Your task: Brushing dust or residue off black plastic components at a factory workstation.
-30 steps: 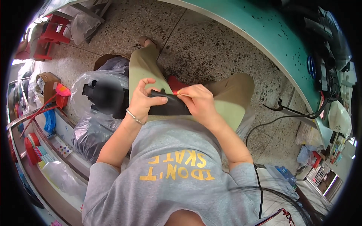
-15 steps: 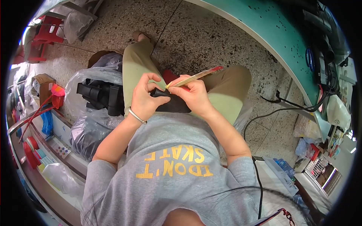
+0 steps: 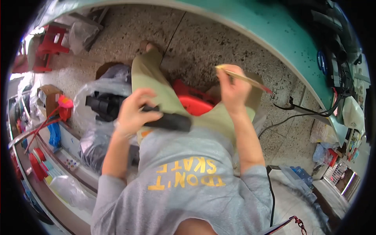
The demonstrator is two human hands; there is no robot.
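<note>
My left hand (image 3: 133,113) is closed on a black, strap-like piece (image 3: 172,122), which lies across my lap and is smeared by motion. Its fingers curl over one end of the piece. Out over my other thigh, my right hand (image 3: 234,92) pinches a slim brush-like stick (image 3: 252,81). The stick has a yellowish tip on one side of the fingers and a red end on the other. A wide gap separates the stick from the black piece.
Beside my left leg, a clear plastic bag (image 3: 84,94) holds several black pieces (image 3: 103,105). A red stool (image 3: 196,102) shows between my legs. The green tabletop (image 3: 274,33) curves across the far right, with a black cable (image 3: 282,121) below. A metal-framed rack (image 3: 74,152) stands at left.
My right hand has swung away to the right and farther out with the stick. My left hand has drawn back to the left with the black piece, uncovering the red stool.
</note>
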